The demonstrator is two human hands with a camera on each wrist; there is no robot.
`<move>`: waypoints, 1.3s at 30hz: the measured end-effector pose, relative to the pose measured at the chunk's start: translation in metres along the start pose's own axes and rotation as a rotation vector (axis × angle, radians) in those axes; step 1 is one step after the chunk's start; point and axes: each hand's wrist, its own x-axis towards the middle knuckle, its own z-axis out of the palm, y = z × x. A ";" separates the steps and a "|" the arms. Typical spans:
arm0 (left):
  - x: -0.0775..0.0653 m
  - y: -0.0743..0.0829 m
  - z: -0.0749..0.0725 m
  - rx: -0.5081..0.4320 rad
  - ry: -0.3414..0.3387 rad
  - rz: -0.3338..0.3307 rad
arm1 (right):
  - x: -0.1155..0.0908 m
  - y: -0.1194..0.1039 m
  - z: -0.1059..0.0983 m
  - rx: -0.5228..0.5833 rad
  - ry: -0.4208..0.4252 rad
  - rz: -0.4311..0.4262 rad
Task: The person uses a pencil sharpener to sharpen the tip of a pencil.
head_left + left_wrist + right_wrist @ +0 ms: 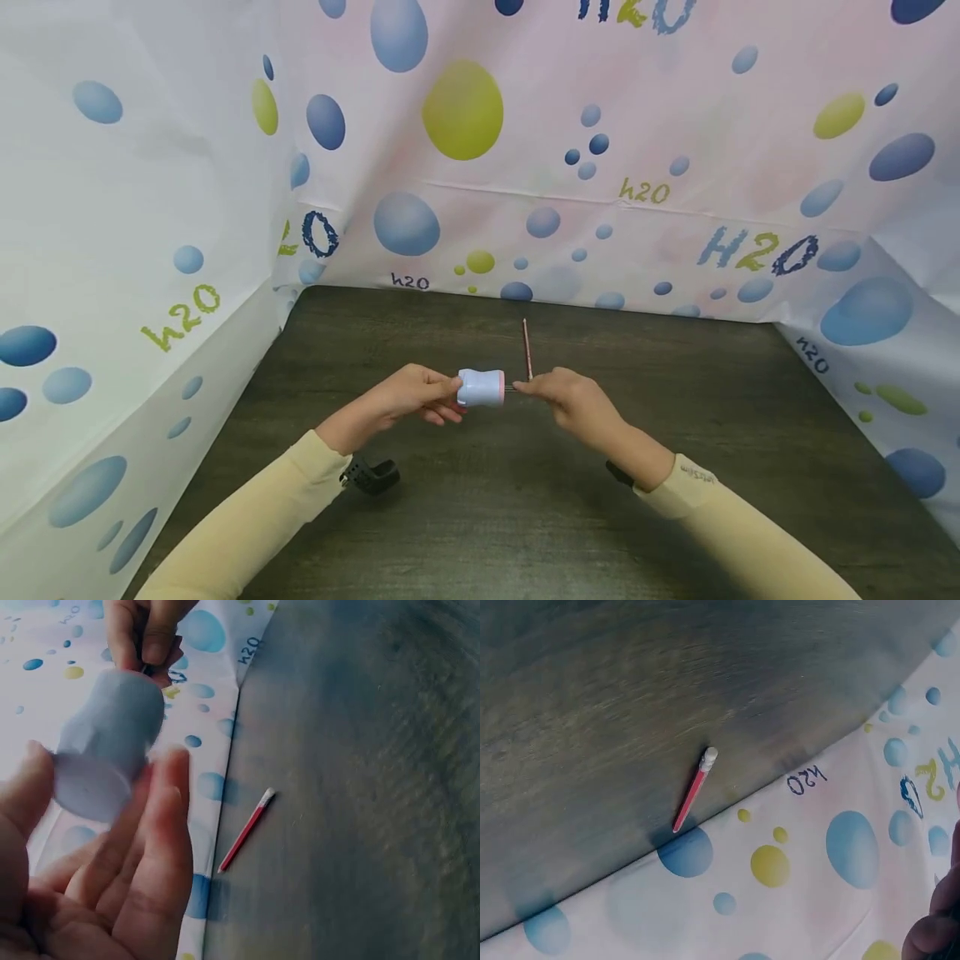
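A light-blue, waisted cylinder (480,388) with a pink rim lies sideways in the head view. My left hand (412,396) grips its left end between thumb and fingers. From the pink-rimmed end a thin dark rod (510,388) sticks out, pinched by my right hand (581,404); what the rod is, I cannot tell. In the left wrist view the cylinder (112,739) is tilted, its flat base towards my left palm. Beyond my right fingers a red pencil (527,348) lies on the table, with a whitish end (709,756) visible in the right wrist view.
The dark wood-grain table (480,517) extends under both arms. A white sheet (555,150) printed with bubbles and H2O lettering stands along the back and both sides. Black straps (371,477) are on the wrists below cream sleeves.
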 end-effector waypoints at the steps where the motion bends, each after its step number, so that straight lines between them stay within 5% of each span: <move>1: 0.000 0.000 0.001 0.020 0.006 0.009 | 0.000 0.000 0.001 -0.004 -0.008 -0.004; 5: 0.000 -0.001 0.005 0.074 0.080 0.067 | 0.003 0.001 0.002 0.101 -0.082 0.088; 11: -0.002 -0.001 0.006 0.240 0.173 0.182 | 0.012 0.004 -0.003 0.434 -0.268 0.322; 18: -0.013 -0.006 0.005 0.522 0.218 0.346 | 0.015 0.013 -0.003 0.836 -0.507 0.531; 21: -0.014 -0.010 0.002 0.534 0.207 0.393 | 0.014 0.016 -0.002 0.933 -0.562 0.597; 25: -0.012 -0.015 -0.004 0.324 0.107 0.365 | 0.013 0.015 0.000 0.837 -0.529 0.520; 29: -0.008 -0.014 -0.011 0.073 0.065 0.216 | 0.012 0.009 0.000 0.587 -0.419 0.381; 34: -0.003 -0.011 -0.012 -0.035 0.013 0.005 | 0.008 0.002 0.002 0.210 -0.239 0.141; 39: -0.002 -0.012 -0.009 -0.091 -0.076 -0.043 | 0.006 -0.002 0.007 0.011 -0.148 -0.011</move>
